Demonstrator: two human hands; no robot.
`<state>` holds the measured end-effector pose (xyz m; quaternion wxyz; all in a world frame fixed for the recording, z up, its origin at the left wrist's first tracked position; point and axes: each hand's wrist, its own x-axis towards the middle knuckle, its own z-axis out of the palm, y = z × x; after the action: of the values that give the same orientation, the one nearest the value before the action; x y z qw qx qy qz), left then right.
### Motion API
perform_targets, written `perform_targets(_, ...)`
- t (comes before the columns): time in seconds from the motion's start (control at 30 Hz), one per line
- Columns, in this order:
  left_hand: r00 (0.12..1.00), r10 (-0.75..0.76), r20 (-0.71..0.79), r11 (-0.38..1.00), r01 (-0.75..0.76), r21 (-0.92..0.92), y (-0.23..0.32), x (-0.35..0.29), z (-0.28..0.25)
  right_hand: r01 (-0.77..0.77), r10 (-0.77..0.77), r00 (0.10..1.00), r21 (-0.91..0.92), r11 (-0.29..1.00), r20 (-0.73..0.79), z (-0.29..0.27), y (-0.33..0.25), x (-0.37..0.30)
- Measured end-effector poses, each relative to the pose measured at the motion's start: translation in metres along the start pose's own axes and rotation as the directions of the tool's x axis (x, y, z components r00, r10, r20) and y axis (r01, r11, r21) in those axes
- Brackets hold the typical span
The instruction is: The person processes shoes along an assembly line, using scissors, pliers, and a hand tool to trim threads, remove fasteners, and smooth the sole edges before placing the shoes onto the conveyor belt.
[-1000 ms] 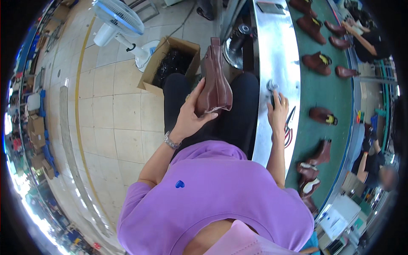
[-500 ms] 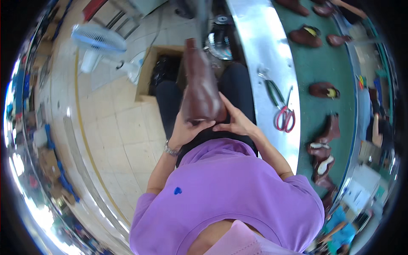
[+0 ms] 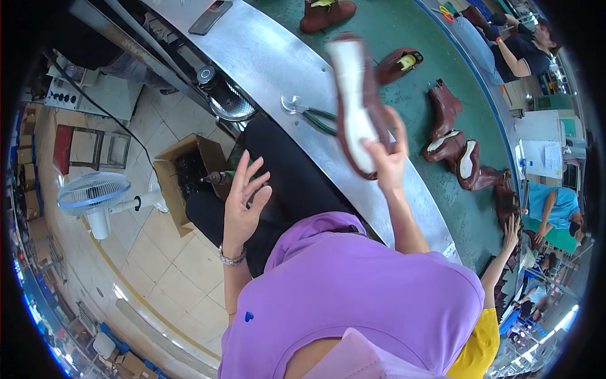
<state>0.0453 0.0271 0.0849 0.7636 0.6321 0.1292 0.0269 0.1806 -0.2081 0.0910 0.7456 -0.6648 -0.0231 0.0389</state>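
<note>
My right hand (image 3: pixel 389 155) is closed on a brown leather boot (image 3: pixel 377 107), held up over the metal tabletop. The boot's pale, bare underside is turned toward me, and its far end is slightly smeared by motion. My left hand (image 3: pixel 243 196) hangs over my lap with fingers spread and nothing in it. Green-handled pincers (image 3: pixel 315 119) lie on the tabletop just left of the boot, which hides part of their handles.
A metal tabletop (image 3: pixel 271 57) borders a green belt (image 3: pixel 442 60) carrying several brown boots (image 3: pixel 445 110). A phone (image 3: pixel 210 17) lies at the far end. On the left are an open carton (image 3: pixel 211 148) and a fan (image 3: pixel 95 192). A co-worker's hand (image 3: pixel 512 232) reaches over the belt.
The boot has gone from both hands over my lap to my right hand alone, over the tabletop. My left hand has let go and opened. The view has turned to the right.
</note>
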Motion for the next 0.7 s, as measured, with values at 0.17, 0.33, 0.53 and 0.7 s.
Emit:
perform_targets(0.17, 0.986, -0.167, -0.004, 0.985, 0.167, 0.043, -0.024, -0.014, -0.009, 0.126, -0.331, 0.839, -0.437, 0.891, -0.432, -0.061, -0.007, 0.050)
perform_targets(0.33, 0.980, -0.198, -0.001, 0.979, 0.198, 0.047, -0.029, -0.017, -0.012, -0.221, -0.284, 0.847, -0.784, 0.580, -0.449, -0.136, 0.028, 0.103)
perform_targets(0.53, 0.985, -0.171, -0.003, 0.968, 0.168, 0.189, -0.026, -0.011, -0.008, -0.026, -0.287, 0.938, -0.867, 0.498, -0.193, -0.102, 0.036, 0.148)
perform_targets(0.7, 0.993, -0.119, -0.020, 0.965, 0.120, 0.232, -0.034, -0.017, -0.006, -0.030, -0.272, 0.952, -0.924, 0.382, -0.143, -0.087, 0.065, 0.184)
